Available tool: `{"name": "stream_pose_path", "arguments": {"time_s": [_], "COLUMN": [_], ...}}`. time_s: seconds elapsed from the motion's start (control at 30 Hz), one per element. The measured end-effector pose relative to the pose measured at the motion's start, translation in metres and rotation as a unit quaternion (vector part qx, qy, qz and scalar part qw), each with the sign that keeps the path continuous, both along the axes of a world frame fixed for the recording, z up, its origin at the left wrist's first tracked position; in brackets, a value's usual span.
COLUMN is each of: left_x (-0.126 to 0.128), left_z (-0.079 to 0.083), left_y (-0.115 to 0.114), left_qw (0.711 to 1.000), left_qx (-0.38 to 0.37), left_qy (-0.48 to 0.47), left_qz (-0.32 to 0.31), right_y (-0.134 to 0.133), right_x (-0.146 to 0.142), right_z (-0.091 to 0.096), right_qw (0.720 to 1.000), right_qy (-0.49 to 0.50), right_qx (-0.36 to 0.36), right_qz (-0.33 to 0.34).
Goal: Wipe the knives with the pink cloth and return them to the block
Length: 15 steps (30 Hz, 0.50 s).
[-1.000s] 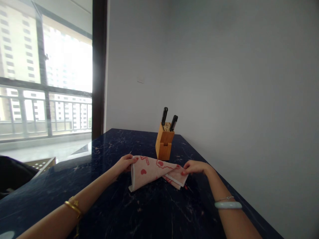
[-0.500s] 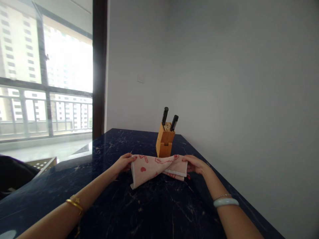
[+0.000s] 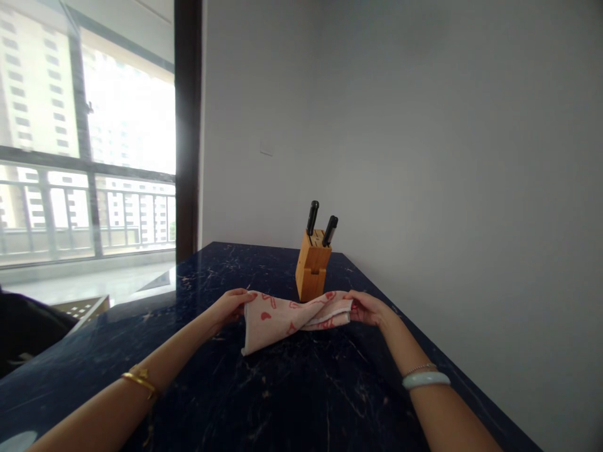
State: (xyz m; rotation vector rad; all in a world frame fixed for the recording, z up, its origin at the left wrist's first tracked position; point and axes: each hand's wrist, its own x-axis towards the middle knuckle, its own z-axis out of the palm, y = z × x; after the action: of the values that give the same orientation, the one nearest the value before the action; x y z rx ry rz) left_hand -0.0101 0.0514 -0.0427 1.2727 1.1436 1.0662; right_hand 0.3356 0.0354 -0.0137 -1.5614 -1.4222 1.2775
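Note:
A pale pink cloth with red print (image 3: 287,317) lies partly folded on the dark blue marbled countertop (image 3: 264,395). My left hand (image 3: 230,306) pinches its upper left corner. My right hand (image 3: 367,307) grips the bunched right end, fingers closed round the fabric. The cloth sags between the two hands, its lower left corner resting on the counter. Just behind it stands a wooden knife block (image 3: 311,269) with two black handles.
A grey wall runs along the counter's right edge and behind the block. A large window with a railing fills the left. Something dark sits low at the far left edge (image 3: 23,329).
My right hand has carried its end of the cloth up and back toward the block, and the fabric has gathered into a narrower band. My left hand has barely moved.

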Motion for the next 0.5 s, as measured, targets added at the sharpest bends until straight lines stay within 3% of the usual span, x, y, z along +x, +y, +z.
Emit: {"name": "stream_pose_path", "arguments": {"time_s": [0.2,0.33,0.5], "left_x": [-0.004,-0.008,-0.013], "left_z": [-0.006,-0.01,-0.004], "left_y": [0.007,0.014,0.017], "left_qw": [0.999,0.99,0.931], "left_qx": [0.021,0.067,0.207], "left_qy": [0.032,0.121,0.287], "left_qz": [0.002,0.02,0.09], "right_y": [0.009,0.009,0.007], "right_x": [-0.001,0.001,0.004], "right_z": [-0.013,-0.015,-0.008], "right_qw": [0.999,0.997,0.984], "right_qy": [0.001,-0.052,-0.153], "right_qx": [0.02,0.02,0.015], "right_qz": [-0.04,-0.057,-0.094]}}
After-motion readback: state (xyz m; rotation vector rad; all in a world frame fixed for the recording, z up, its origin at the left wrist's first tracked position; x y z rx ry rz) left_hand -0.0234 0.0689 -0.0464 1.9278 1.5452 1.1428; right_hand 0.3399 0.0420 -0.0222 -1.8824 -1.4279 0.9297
